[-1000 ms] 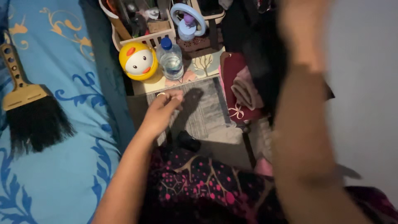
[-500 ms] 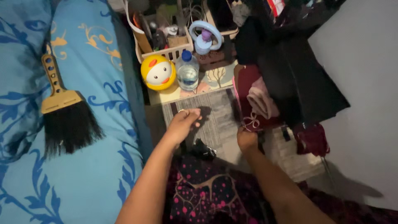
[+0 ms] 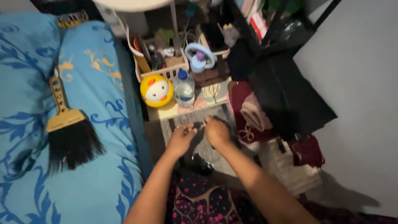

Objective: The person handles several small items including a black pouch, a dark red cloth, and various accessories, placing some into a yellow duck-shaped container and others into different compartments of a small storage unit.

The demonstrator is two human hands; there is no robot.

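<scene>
My left hand [image 3: 181,140] and right hand [image 3: 216,132] meet just in front of the water bottle [image 3: 184,88], fingers curled in and pinched together on a small dark thing [image 3: 198,125] stretched between them. What it is I cannot make out; it is blurred and mostly covered by my knuckles. It sits right at my fingertips, over the grey striped mat [image 3: 195,143], with the yellow round toy [image 3: 156,91] just left of the bottle.
</scene>
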